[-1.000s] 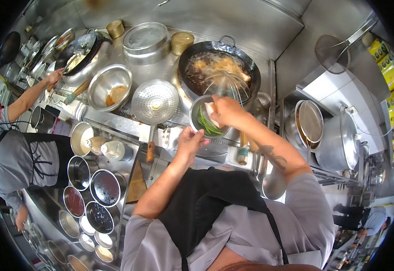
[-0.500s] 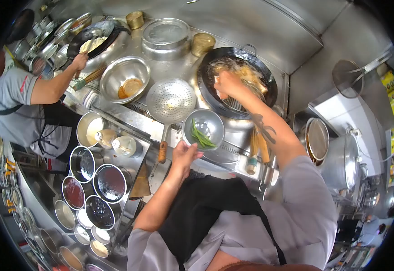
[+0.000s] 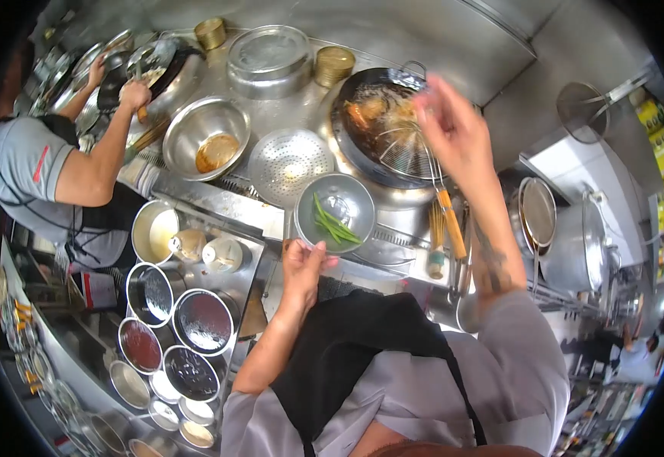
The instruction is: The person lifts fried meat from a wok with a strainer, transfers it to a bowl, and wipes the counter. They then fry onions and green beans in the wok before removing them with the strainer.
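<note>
My left hand [image 3: 304,268] is closed on the lower left rim of a small grey metal bowl [image 3: 356,199]. Several long green vegetable pieces [image 3: 334,222], which look like green beans, lie in it. Over the right side of a black wok [image 3: 345,139], my right hand [image 3: 452,126] is raised with its fingers bent and apart, slightly blurred; I see nothing in them. Brown pieces of food [image 3: 368,111] fry in bubbling oil in the wok. A wire skimmer [image 3: 406,152] rests inside it, its wooden handle [image 3: 451,225] pointing toward me.
A perforated ladle [image 3: 290,164] lies left of the wok, beside a steel bowl [image 3: 225,122] with brown food inside. Sauce pots [image 3: 204,321] and two squeeze bottles [image 3: 222,254] crowd the left counter. A co-worker [image 3: 80,167] stands left at another wok. A large pot [image 3: 576,244] stands at right.
My right hand has lifted out of the wok, up and to the right, and the pale piece of food it held is gone from it. The bowl has shifted slightly left.
</note>
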### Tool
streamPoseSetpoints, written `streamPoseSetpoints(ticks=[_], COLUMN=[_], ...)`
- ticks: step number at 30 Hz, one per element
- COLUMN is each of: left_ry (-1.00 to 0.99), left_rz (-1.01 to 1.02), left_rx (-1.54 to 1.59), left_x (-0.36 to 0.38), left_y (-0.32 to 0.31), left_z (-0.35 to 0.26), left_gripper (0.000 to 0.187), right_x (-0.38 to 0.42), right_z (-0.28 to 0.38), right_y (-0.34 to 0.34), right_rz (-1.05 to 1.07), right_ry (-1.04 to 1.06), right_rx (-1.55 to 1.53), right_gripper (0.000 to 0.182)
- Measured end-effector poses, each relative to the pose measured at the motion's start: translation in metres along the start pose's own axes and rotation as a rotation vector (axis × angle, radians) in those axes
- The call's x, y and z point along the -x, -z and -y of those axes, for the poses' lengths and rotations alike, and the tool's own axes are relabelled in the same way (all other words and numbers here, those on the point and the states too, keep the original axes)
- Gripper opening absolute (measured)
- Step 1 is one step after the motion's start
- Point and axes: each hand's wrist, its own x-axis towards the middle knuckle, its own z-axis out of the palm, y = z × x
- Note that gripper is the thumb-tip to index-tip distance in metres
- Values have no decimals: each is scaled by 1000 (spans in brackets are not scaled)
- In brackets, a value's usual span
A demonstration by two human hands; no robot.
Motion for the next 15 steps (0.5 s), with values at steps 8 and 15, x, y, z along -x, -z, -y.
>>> streamPoseSetpoints(ticks=[8,15], left_ry=[-37,-92], left_rz=[61,17], left_rx=[35,32], left_x=[-18,33], left_y=[-1,-16], left_z=[-5,11], left_gripper=[10,10], right_x=[382,541], right_z=[-73,-162], right_y=[17,-20], right_rz=[692,244], right_ry=[-775,-1684], right_rx=[-55,-618], right_gripper=[37,75])
